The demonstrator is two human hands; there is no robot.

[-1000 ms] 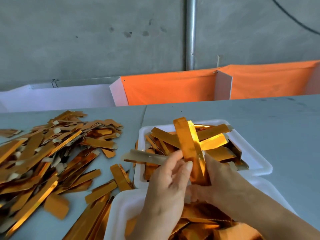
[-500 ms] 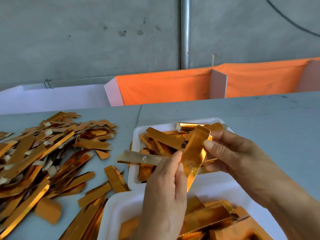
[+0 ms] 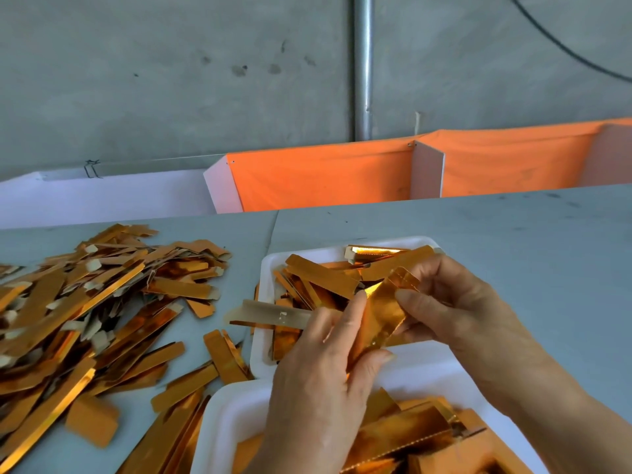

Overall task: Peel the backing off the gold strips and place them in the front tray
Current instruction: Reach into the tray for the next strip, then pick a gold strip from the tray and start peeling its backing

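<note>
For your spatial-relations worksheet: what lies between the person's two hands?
In the head view, one gold strip spans the gap: the left hand pinches its lower part, the right hand its upper end. Behind it is the far white tray.

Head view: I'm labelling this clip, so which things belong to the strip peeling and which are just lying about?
In the job:
left hand
right hand
held strip
strip pile
far tray
near tray

Just lying about:
orange cloth
metal pole
black cable

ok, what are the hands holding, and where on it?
One gold strip: left hand pinches its lower end, right hand its folded upper end.
</note>
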